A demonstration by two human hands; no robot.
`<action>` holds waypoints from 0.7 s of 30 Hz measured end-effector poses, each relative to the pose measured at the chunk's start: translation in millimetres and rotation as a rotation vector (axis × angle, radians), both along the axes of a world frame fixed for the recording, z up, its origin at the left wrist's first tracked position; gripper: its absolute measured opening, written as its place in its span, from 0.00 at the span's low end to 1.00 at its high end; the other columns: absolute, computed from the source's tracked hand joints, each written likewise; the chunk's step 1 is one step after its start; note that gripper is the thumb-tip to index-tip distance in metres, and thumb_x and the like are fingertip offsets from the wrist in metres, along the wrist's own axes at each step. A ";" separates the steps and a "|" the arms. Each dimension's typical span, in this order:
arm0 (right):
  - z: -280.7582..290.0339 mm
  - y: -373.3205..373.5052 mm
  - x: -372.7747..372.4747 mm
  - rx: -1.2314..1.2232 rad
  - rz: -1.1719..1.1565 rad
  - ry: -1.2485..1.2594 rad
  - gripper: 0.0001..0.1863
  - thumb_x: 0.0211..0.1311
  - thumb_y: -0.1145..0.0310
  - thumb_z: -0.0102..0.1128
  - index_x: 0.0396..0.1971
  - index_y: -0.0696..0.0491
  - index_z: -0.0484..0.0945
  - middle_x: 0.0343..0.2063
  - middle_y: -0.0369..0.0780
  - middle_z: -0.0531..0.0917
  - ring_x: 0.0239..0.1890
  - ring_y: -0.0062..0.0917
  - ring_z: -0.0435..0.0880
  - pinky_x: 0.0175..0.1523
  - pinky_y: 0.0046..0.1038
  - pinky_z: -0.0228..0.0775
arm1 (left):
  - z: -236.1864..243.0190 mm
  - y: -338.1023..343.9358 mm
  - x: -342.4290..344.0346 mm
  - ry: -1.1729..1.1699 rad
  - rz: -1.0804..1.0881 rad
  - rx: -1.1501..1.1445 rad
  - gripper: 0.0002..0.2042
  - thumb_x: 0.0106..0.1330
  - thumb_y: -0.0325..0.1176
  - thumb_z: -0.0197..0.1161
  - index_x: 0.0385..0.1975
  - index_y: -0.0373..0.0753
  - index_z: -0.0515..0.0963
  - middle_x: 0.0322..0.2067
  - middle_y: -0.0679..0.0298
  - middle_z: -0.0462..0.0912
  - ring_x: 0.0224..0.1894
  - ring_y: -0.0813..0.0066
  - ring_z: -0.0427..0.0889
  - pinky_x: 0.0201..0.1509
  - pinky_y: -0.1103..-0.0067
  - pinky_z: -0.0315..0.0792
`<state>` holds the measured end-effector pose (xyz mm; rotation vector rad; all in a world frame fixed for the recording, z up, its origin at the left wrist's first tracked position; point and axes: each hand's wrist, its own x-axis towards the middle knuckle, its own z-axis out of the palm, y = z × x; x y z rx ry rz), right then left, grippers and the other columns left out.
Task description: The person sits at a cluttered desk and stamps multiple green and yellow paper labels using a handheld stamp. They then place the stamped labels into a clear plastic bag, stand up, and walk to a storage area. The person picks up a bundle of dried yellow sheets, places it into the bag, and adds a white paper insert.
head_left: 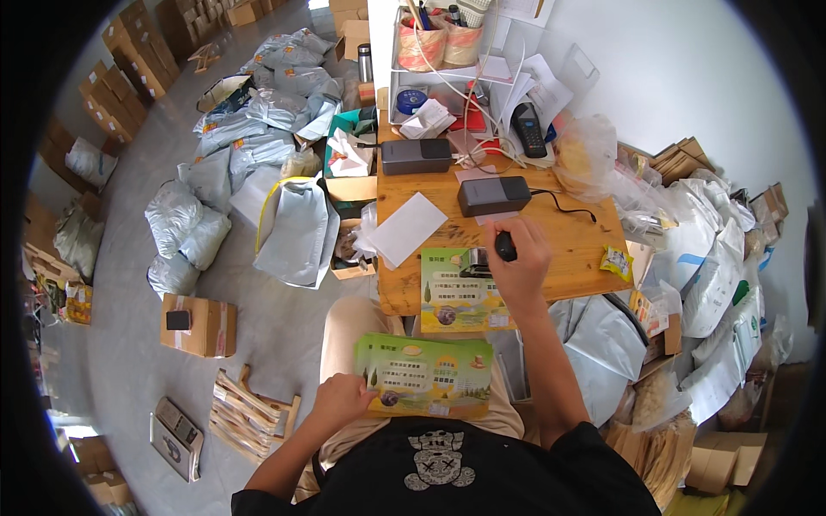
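My left hand (342, 399) grips the left edge of a stack of green and yellow printed packages (430, 406), flat and fanned slightly, resting over my lap. My right hand (529, 249) is closed around a small tool with a rounded black top (505, 246), over the front of the wooden table. Under it lies another flat green printed package (447, 301) at the table's front edge. A dark, shiny block (474, 261) stands on that package, just left of my right fingers; whether it belongs to the black-topped tool I cannot tell.
Two dark grey boxy devices (416, 156) (495, 196) with cables sit farther back on the table. White paper (411, 229) lies at left, a small yellow packet (616, 262) at right. Grey parcel bags (202, 236) cover the floor left; a phone (178, 320) lies on a carton (199, 337).
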<state>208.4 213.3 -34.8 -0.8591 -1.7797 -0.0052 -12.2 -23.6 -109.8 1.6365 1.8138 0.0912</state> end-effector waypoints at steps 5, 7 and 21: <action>-21.5 5.3 -7.8 0.005 0.013 -0.077 0.10 0.46 0.80 0.65 0.19 0.57 0.70 0.17 0.40 0.71 0.20 0.35 0.70 0.24 0.30 0.60 | 35.1 34.2 7.4 -0.012 0.163 0.231 0.15 0.58 0.44 0.61 0.19 0.38 0.78 0.17 0.56 0.79 0.20 0.59 0.79 0.27 0.70 0.72; -24.1 2.7 -11.3 -0.029 0.018 -0.041 0.10 0.46 0.80 0.65 0.19 0.57 0.70 0.17 0.40 0.71 0.19 0.35 0.69 0.24 0.31 0.59 | 27.3 49.6 13.8 -0.247 0.224 0.258 0.14 0.58 0.42 0.61 0.21 0.36 0.79 0.17 0.56 0.79 0.19 0.61 0.80 0.26 0.71 0.72; 34.7 -9.6 -2.5 -0.039 -0.047 0.102 0.09 0.48 0.78 0.65 0.20 0.56 0.72 0.18 0.40 0.72 0.21 0.34 0.72 0.26 0.30 0.61 | -19.6 110.9 74.6 -0.850 0.638 0.185 0.13 0.58 0.31 0.63 0.18 0.27 0.76 0.11 0.60 0.76 0.14 0.77 0.79 0.16 0.82 0.69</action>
